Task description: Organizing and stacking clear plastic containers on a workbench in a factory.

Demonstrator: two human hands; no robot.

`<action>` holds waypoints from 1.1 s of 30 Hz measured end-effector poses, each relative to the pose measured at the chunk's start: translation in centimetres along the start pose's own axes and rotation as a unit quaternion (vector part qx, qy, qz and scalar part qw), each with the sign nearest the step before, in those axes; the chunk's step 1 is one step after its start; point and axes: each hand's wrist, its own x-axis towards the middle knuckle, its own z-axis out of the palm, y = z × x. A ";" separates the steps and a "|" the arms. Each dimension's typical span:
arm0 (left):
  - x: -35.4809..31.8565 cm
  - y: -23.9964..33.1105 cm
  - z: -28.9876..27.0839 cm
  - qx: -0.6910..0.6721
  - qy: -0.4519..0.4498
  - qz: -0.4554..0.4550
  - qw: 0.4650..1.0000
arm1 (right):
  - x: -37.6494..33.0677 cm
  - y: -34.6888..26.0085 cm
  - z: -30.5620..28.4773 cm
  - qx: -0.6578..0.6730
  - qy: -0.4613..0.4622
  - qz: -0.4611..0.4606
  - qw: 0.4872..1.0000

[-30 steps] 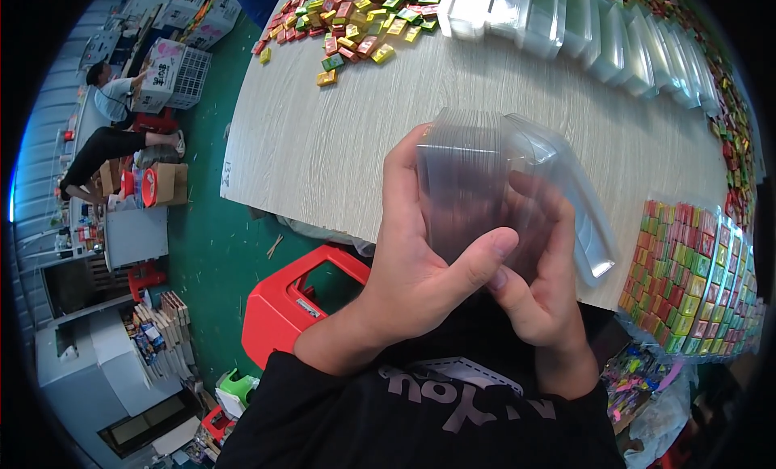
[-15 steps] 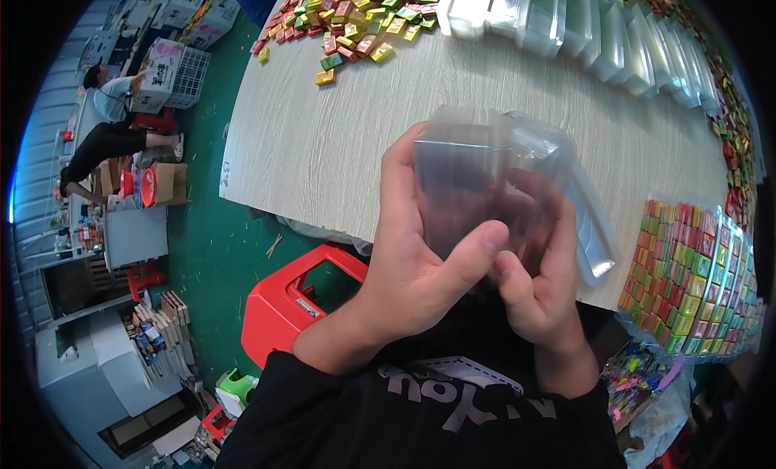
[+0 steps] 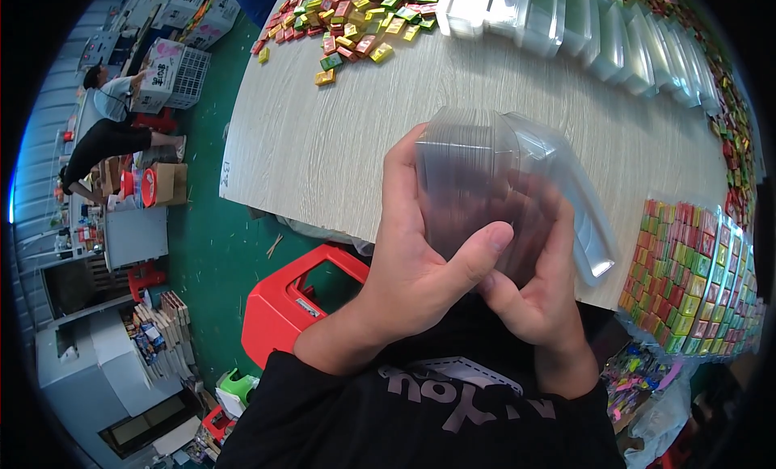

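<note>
In front of my chest I hold a thick nested stack of clear plastic trays, its many thin edges facing up. My left hand wraps round the left side, with the thumb across the near face. On the other side my right hand grips the stack, its fingers seen blurred through the plastic and its thumb low at the near edge. Just right of my right hand, a clear plastic tray lies slanted on the pale wood-grain table; the stack partly covers it.
Small red, yellow and green packets lie scattered at the far left. A row of clear trays stands at the far right. Packed packets fill the right edge. A red stool is at left; a person bends over another table.
My right thumb has slid down and left along the stack's near edge, away from my left thumb. The stack looks sharper and stays in the same place.
</note>
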 end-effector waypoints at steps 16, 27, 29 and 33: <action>-0.2 0.2 0.0 0.025 -0.004 -0.005 1.000 | -0.2 -0.1 0.2 0.022 0.024 0.017 0.999; -0.4 -0.1 -0.1 -0.024 0.001 -0.005 1.000 | -0.3 -0.3 0.5 0.046 0.042 0.046 0.997; -0.4 -0.1 -0.2 -0.025 -0.003 0.001 1.000 | -0.3 -0.4 0.5 0.042 0.041 0.044 0.997; -0.2 0.1 -0.7 -0.054 -0.013 0.000 0.998 | -0.4 -0.4 0.6 0.066 0.054 0.037 0.996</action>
